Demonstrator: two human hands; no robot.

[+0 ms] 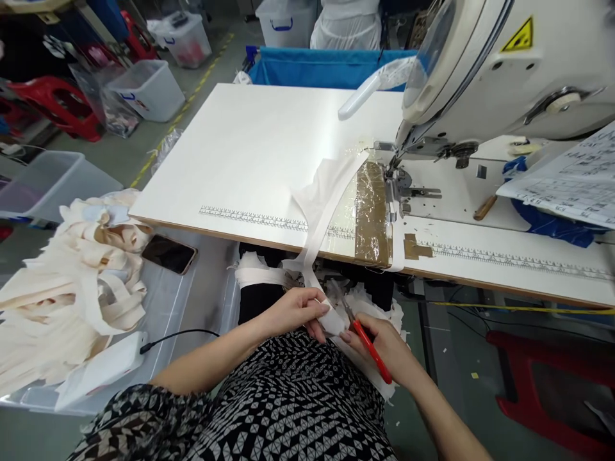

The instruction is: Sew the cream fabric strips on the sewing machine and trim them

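Over my lap, my left hand is closed on a pale fabric strip. That strip runs up across the table edge to a wider piece of cloth lying near the sewing machine. In my right hand is a pair of red-handled scissors, its blades pointing up and left, close to the fabric. My right fingertips also touch the cloth beside my left hand. More pale fabric lies across my lap, partly hidden by my hands.
The white table with a printed ruler spans ahead. To my left, a clear bin bears a fabric pile, a phone and a white power bank. A red stool stands right; a screwdriver lies by the machine.
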